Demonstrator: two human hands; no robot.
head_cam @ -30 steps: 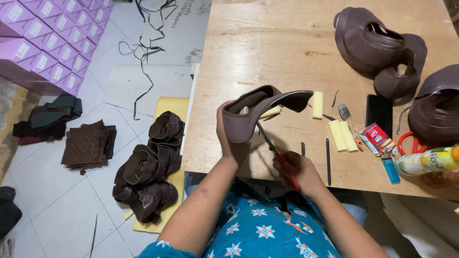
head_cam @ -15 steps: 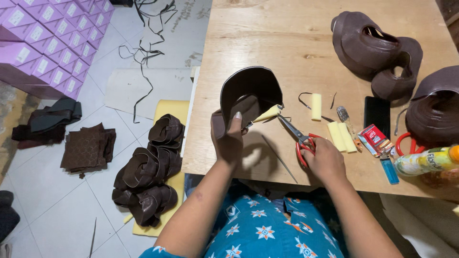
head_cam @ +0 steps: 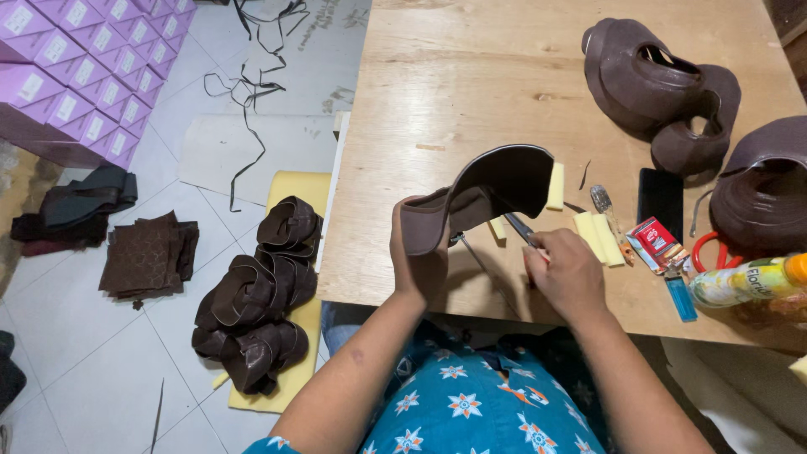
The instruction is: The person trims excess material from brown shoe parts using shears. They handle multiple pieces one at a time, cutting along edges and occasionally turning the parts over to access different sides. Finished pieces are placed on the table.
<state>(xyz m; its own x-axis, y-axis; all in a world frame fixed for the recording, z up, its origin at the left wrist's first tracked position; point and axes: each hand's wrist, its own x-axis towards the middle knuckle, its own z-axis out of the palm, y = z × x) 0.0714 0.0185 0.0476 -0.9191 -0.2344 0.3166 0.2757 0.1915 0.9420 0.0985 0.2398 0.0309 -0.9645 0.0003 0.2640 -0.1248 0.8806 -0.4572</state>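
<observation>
Left hand [head_cam: 420, 256] grips the curved dark-brown leather shoe upper [head_cam: 483, 189], raised above the near edge of the pale plywood table [head_cam: 471, 76]. Right hand [head_cam: 572, 273] is closed around scissors [head_cam: 521, 229], blades reaching under the piece's lower edge. Judgement: a clean trim needs the leather pulled taut and short snips along the edge. The upper's long axis runs from the left hand up and right; its hollow faces the person. Yellow foam blocks [head_cam: 595, 235] lie nearby.
</observation>
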